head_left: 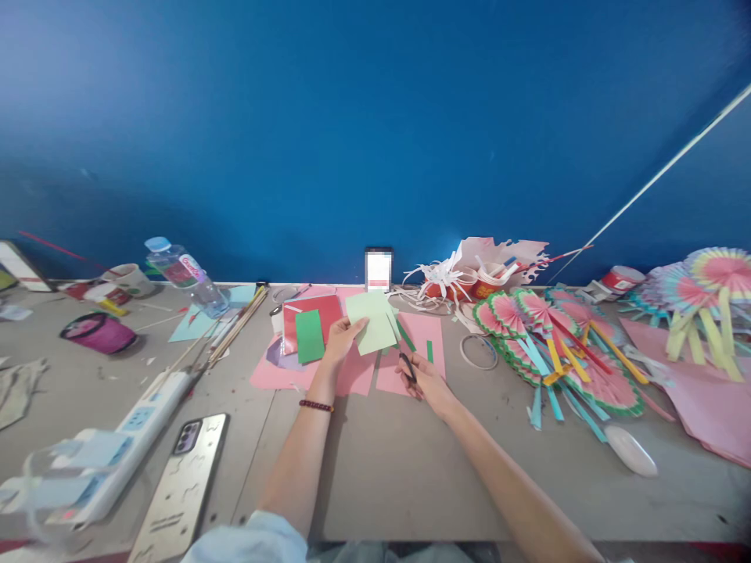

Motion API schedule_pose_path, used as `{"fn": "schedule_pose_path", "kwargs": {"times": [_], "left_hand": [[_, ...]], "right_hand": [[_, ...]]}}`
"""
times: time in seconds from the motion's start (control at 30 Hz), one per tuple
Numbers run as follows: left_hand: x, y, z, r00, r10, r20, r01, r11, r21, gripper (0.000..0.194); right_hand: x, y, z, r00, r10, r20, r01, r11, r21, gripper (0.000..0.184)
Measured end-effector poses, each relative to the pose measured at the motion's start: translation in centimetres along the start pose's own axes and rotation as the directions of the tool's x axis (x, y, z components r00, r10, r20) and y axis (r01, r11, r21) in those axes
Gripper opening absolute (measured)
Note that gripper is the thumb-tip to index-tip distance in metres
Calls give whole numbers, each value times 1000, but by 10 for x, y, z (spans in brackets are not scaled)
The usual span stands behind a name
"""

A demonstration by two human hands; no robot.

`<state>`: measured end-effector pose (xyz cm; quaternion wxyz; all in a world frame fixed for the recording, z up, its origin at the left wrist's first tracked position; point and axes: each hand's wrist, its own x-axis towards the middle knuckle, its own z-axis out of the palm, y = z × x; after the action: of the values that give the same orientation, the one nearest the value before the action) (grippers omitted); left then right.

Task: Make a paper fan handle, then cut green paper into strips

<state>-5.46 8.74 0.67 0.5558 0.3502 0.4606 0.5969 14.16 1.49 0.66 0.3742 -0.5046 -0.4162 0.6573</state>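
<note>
My left hand (343, 338) pinches the left edge of a pale green sheet of paper (375, 322), holding it up over the table. In my right hand (423, 375) is a pair of scissors (407, 367) with dark handles, just below and right of that sheet; their blades are hard to make out. Pink paper (355, 374) lies beneath both hands. A dark green strip (429, 352) rests on the pink paper to the right. Left of my left hand, a bright green piece of paper (310, 336) lies on a red sheet (293, 310).
A phone (181, 485) and a power strip (134, 438) lie at the left. Behind them leans a water bottle (186, 274). Folded paper fans (587, 352), a tape ring (478, 352) and a white computer mouse (630, 451) are on the right. A blue wall (375, 141) stands behind.
</note>
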Motion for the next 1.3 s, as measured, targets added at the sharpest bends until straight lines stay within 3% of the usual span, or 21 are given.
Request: {"fn": "schedule_pose_path", "kwargs": {"times": [0.53,1.3], "left_hand": [[-2,-1,0,991,-82,102,75,994,74,54],[-3,-3,-2,988,-82,132,67,991,116,53]], "right_hand": [[4,6,-2,1000,-18,-11,18,1000,24,54],[1,3,-1,1000,-17,-11,18,999,30,55]]}}
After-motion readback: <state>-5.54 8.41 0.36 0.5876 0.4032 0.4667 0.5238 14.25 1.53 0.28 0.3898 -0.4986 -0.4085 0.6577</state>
